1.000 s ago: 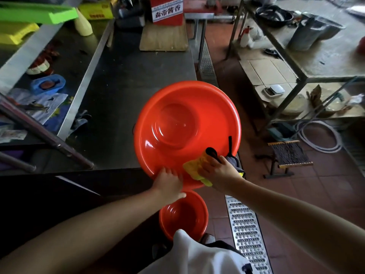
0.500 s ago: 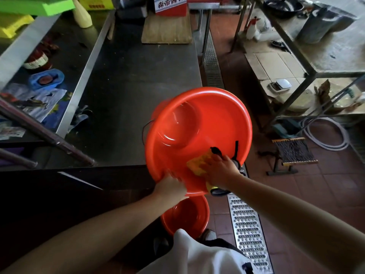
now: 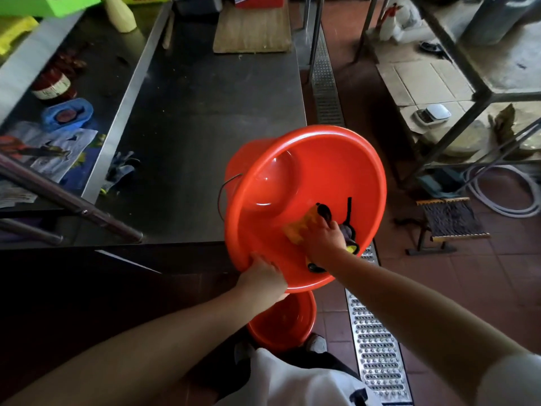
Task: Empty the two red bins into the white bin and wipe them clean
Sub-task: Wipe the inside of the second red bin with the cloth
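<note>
A large red bin [image 3: 319, 171] is tilted toward me at the right end of the steel table [image 3: 190, 127], its inside facing the camera. My left hand [image 3: 262, 278] grips its near rim. My right hand [image 3: 323, 240] is inside the bin, pressing a yellow cloth [image 3: 301, 228] with black parts against the lower inner wall. A wire handle hangs at the bin's left side. A second, smaller red bin [image 3: 285, 322] stands on the floor below, by my feet. No white bin is in view.
A wooden board [image 3: 253, 27] lies at the table's far end. Jars, papers and a blue container [image 3: 67, 112] sit on the left shelf. A metal floor drain grate [image 3: 374, 347] runs along the tiled aisle. A metal rack [image 3: 468, 92], a hose and a small stool [image 3: 452, 218] stand right.
The tilted red bin has shifted right and toward me, off the table's edge. My right hand with the cloth has slid slightly along the bin's lower inner wall. My left hand keeps its hold.
</note>
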Motion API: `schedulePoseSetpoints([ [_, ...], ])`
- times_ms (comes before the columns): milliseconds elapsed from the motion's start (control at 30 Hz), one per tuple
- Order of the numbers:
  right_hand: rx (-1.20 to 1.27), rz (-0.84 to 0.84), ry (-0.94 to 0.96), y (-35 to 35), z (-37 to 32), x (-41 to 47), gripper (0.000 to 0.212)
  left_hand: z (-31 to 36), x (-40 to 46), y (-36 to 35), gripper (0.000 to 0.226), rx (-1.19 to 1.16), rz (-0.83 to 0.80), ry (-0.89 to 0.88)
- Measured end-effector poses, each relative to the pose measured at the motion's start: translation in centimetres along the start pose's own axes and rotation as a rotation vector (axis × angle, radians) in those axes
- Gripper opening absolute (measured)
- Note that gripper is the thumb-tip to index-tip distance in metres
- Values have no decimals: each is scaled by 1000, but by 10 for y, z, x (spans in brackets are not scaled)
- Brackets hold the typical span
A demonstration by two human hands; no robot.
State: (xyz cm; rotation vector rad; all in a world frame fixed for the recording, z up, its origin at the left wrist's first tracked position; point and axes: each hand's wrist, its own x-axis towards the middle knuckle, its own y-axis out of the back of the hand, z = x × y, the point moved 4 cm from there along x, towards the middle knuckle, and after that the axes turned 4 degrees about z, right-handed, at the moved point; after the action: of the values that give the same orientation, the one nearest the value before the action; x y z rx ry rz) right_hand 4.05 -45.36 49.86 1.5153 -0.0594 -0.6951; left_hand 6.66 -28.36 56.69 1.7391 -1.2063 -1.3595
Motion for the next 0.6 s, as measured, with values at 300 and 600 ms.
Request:
schedulePoseSetpoints([
  [300,10,-76,139,-6,-7,20,56,-6,-12,-9,49,88,-69,60],
  [600,101,-89,292,-20,-39,37,56,-6,-11,-13,45,130,-153,66],
])
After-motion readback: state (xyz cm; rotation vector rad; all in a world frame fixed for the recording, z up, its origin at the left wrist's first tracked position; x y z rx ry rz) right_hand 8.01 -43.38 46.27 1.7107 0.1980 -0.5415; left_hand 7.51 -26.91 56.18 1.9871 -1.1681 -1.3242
